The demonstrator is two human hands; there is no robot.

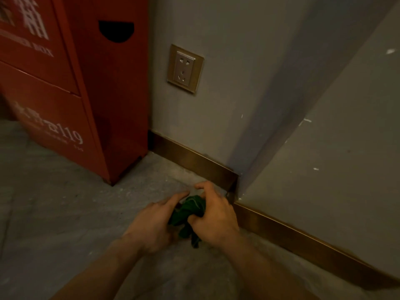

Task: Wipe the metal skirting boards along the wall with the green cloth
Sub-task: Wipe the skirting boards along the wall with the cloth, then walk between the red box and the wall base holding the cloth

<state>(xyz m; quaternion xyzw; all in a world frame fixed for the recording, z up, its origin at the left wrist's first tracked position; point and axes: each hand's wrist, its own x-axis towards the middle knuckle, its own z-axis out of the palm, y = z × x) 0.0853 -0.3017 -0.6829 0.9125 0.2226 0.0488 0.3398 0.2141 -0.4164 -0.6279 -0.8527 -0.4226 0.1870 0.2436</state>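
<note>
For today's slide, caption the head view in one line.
Both hands bunch the green cloth beside the metal skirting board.

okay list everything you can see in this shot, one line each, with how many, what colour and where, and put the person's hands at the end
fire cabinet: one, red with white lettering, standing on the floor at left against the wall
wall socket: one, brass-toned plate, on the grey wall right of the cabinet
wall: grey, with a corner jutting out at right
skirting boards: two runs, bronze metal, one along the back wall, one along the right wall from the corner
floor: grey, speckled
green cloth: one, bunched, held between both hands near the corner
hands: two, bare; left and right gripping the cloth, above the floor
</note>
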